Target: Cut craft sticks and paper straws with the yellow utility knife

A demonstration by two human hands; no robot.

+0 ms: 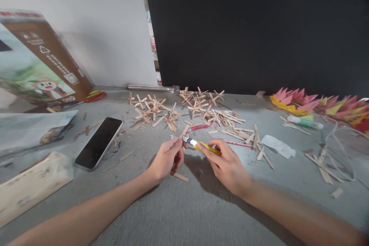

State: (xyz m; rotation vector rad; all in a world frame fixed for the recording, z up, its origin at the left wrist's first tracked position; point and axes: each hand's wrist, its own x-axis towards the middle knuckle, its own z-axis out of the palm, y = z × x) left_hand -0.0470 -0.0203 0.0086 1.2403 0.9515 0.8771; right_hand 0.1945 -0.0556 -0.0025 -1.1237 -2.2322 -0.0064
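In my right hand [229, 165] is a yellow utility knife [215, 151], its blade out and pointing left. The blade meets the fingertips of my left hand [168, 157], which is closed in a pinch. A thin wooden craft stick [185, 129] shows just above those fingertips; most of it is hidden by the fingers. Under the left hand, another flat wooden stick [180, 177] pokes out near the table surface. Beyond both hands lie small star-shaped bundles of crossed sticks [154, 107] and a pile of loose sticks [227, 117].
A phone [98, 144] lies left of my hands, with a printed box [43, 57] standing behind it. To the right are a paper scrap [278, 146], a glue stick [305, 122], a white cable [331, 138] and folded-paper pieces [300, 100]. A black panel [253, 30] stands at the back.
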